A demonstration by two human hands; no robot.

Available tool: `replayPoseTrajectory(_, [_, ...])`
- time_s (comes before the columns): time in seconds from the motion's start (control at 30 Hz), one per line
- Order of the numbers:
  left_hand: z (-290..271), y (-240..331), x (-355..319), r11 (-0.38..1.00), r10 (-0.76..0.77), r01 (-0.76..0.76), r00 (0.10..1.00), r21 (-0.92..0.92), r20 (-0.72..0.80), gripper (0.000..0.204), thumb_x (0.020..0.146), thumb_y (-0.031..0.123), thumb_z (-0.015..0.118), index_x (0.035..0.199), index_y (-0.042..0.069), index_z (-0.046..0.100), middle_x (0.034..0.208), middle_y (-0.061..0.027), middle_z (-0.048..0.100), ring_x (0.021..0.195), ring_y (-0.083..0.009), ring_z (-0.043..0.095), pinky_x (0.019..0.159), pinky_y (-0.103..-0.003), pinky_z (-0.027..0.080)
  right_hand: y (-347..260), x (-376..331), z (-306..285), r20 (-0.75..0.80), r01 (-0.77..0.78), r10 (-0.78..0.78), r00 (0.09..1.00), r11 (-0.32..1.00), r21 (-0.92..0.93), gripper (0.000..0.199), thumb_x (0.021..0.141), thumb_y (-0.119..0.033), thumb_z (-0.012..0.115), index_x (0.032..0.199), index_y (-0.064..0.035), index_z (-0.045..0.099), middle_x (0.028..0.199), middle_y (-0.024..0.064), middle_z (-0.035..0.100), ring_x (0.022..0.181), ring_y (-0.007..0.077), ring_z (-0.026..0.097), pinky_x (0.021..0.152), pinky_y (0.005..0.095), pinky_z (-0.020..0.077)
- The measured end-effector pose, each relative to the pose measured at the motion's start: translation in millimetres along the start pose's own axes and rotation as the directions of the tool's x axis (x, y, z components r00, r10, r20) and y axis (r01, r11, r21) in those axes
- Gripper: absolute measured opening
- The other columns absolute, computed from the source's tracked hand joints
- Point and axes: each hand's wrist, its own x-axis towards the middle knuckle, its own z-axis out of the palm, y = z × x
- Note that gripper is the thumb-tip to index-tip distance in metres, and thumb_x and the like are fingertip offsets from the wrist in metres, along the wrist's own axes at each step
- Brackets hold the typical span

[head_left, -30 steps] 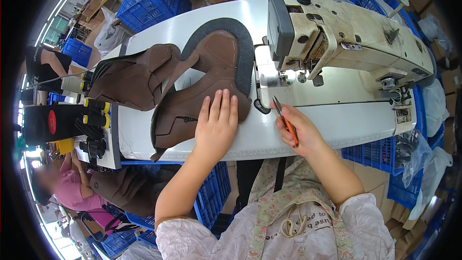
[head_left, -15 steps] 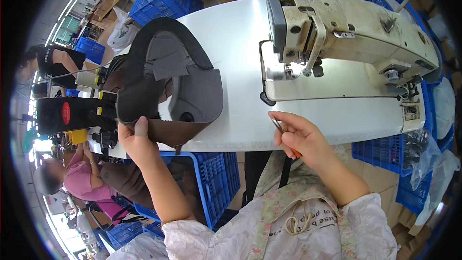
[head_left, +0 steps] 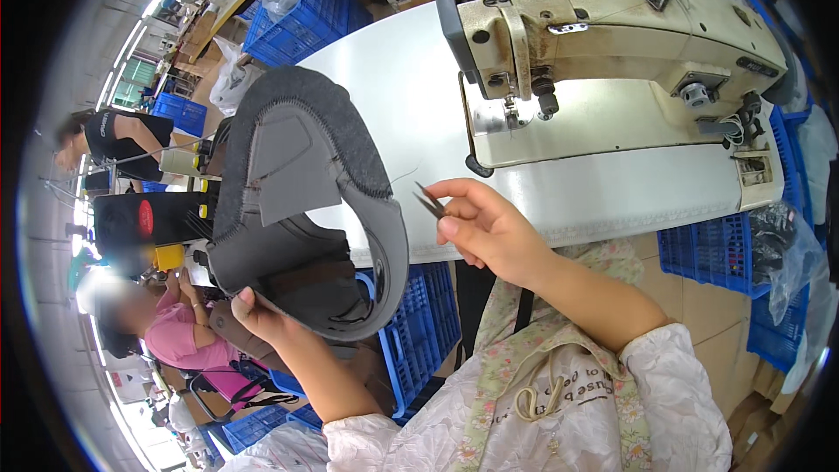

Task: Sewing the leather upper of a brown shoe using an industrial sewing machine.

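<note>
My left hand (head_left: pixel 260 315) grips the lower left edge of a sewn fabric piece (head_left: pixel 293 157), thumb on top. This piece is hollow and curved, grey inside with a black fuzzy band stitched around its upper part; I cannot tell its exact kind. It is held up over the table's left end. From its right side a loose thread (head_left: pixel 404 173) sticks out. My right hand (head_left: pixel 489 232) is closed around small thread snips (head_left: pixel 428 199). Their slightly parted blades point up and left, near that thread and apart from the fabric.
A beige sewing machine (head_left: pixel 603 44) stands on the white tabletop (head_left: pixel 393 61) at the right. Blue crates (head_left: pixel 424 323) sit below and around the table. At the left, a person in pink (head_left: pixel 188 336) sits and another in black (head_left: pixel 131 135) is farther off.
The fabric piece has tilted, turning its inside and black band more toward me. My right hand has brought the snips up and left, close to the piece. The whole view has shifted slightly.
</note>
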Motion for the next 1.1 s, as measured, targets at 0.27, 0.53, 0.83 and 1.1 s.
replayPoseTrajectory(0.27, [-7.8, -2.6, -10.5, 0.994, -0.078, 0.082, 0.995, -0.078, 0.064, 0.049, 0.074, 0.011, 0.057, 0.122, -0.001, 0.061, 0.12, -0.0186, 0.066, 0.113, -0.0346, 0.064, 0.102, -0.05, 0.049, -10.4, 6.3, 16.5, 0.052, 0.17, -0.175, 0.983, 0.98, 0.101, 0.036, 0.099, -0.01, 0.06, 0.132, -0.0024, 0.049, 0.09, -0.0002, 0.058, 0.076, 0.0029, 0.052, 0.065, 0.0192, 0.0431])
replayPoseTrajectory(0.53, [-2.3, -3.9, -21.8, 0.993, -0.056, 0.06, 0.997, -0.103, 0.049, 0.05, 0.075, 0.011, 0.057, 0.123, -0.003, 0.059, 0.12, -0.019, 0.066, 0.112, -0.0351, 0.064, 0.102, -0.049, 0.05, -11.0, 3.2, 15.0, 0.037, 0.143, -0.146, 0.989, 0.988, 0.06, 0.035, 0.098, -0.006, 0.059, 0.132, -0.0016, 0.05, 0.092, 0.0007, 0.06, 0.077, 0.0029, 0.052, 0.066, 0.0191, 0.0429])
replayPoseTrajectory(0.83, [-4.2, 1.2, -37.8, 0.994, -0.03, 0.034, 0.999, -0.105, 0.036, 0.052, 0.075, 0.012, 0.057, 0.124, -0.004, 0.057, 0.123, -0.0196, 0.065, 0.112, -0.0351, 0.063, 0.101, -0.049, 0.05, 0.7, -2.5, 20.9, 0.09, 0.177, -0.183, 0.979, 0.982, 0.065, 0.036, 0.098, -0.009, 0.06, 0.132, -0.0024, 0.05, 0.09, 0.0003, 0.059, 0.071, 0.0021, 0.049, 0.058, 0.0183, 0.0385])
replayPoseTrajectory(1.1, [-9.9, 7.2, -48.1, 0.99, -0.001, 0.005, 1.0, -0.142, 0.029, 0.052, 0.076, 0.012, 0.056, 0.125, -0.004, 0.057, 0.124, -0.0193, 0.064, 0.113, -0.0354, 0.063, 0.101, -0.049, 0.05, 5.8, -7.5, 20.5, 0.062, 0.104, -0.104, 0.993, 0.995, 0.003, 0.038, 0.098, -0.012, 0.062, 0.133, -0.0036, 0.05, 0.088, -0.0003, 0.057, 0.069, 0.0028, 0.049, 0.055, 0.0185, 0.0386])
